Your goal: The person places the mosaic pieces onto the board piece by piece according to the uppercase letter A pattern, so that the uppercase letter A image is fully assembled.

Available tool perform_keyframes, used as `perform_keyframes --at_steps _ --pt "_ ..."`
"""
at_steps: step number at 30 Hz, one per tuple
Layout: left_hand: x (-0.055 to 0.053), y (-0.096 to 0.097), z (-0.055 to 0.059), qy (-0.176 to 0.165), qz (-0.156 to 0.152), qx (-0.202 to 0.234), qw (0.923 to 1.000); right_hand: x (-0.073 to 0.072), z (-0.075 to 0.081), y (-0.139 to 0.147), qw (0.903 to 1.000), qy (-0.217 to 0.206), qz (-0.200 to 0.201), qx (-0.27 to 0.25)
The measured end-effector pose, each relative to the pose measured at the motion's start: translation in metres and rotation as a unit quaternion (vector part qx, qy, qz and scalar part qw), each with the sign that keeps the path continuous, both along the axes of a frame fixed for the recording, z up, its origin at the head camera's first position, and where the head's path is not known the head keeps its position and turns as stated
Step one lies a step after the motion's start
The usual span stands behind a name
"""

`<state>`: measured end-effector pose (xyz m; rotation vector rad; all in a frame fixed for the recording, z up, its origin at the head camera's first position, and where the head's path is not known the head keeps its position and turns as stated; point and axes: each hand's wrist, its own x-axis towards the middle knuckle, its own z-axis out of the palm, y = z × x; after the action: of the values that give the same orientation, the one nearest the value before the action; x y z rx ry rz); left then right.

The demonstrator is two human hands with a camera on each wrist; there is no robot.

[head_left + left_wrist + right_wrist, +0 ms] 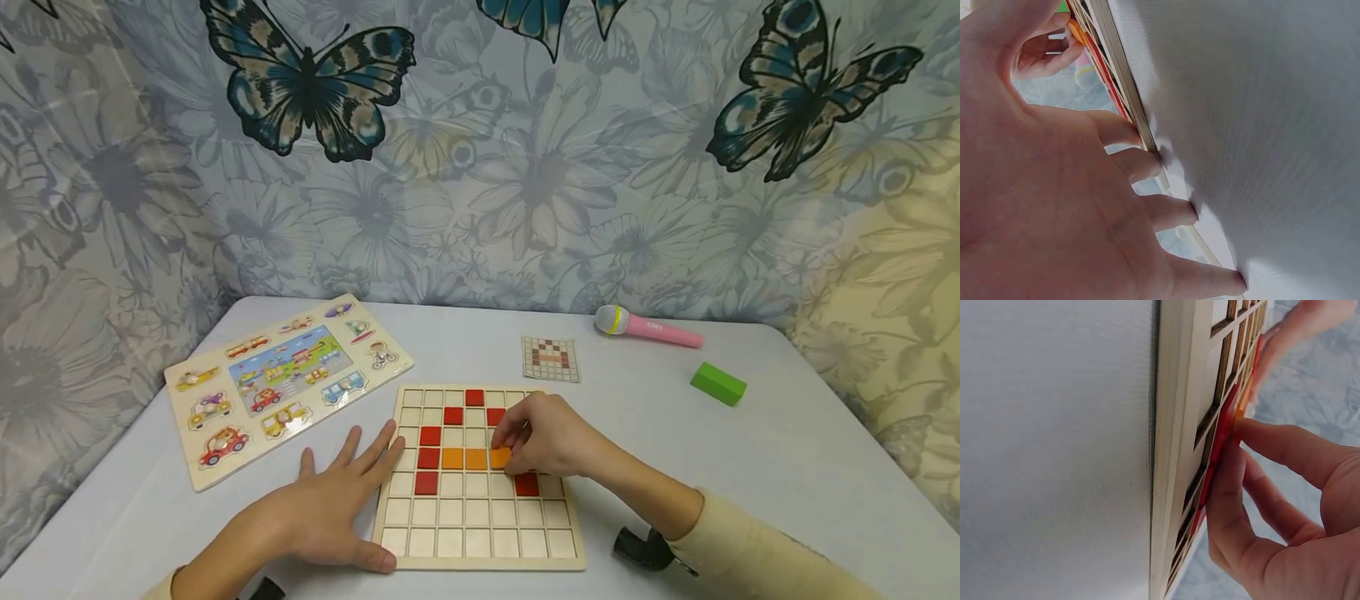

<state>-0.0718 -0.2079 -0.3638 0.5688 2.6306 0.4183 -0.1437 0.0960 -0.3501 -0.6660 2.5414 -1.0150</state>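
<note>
A wooden grid board lies flat on the table, with red square tiles and a row of orange tiles set in its cells. My right hand reaches over the board from the right. Its thumb and fingers pinch an orange tile at the right end of the orange row; the fingers cover part of the cells there. My left hand is spread along the board's left edge, thumb near the lower left corner. In the left wrist view, its fingertips touch the table beside the board's side.
Behind the board lies a small pattern card showing a coloured grid. A vehicle picture puzzle sits at the left. Toward the back right are a pink toy microphone and a green block. A butterfly-patterned cloth hangs behind the table.
</note>
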Motion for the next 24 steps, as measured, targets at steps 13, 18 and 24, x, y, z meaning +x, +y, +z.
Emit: perform_keyframes --at_steps 13,18,24 --pt "-0.0003 -0.0019 0.002 0.001 -0.004 0.001 1.0 -0.0005 0.0 -0.0041 0.9997 0.015 -0.006 0.017" --pt "0.0004 -0.0019 0.0017 -0.004 -0.002 0.006 1.0 -0.0013 0.0 -0.0048 0.9996 0.015 -0.003 0.023" --pt "-0.0004 -0.002 0.0022 -0.002 -0.006 0.004 1.0 -0.0025 0.0024 -0.0016 0.9998 0.014 0.005 0.016"
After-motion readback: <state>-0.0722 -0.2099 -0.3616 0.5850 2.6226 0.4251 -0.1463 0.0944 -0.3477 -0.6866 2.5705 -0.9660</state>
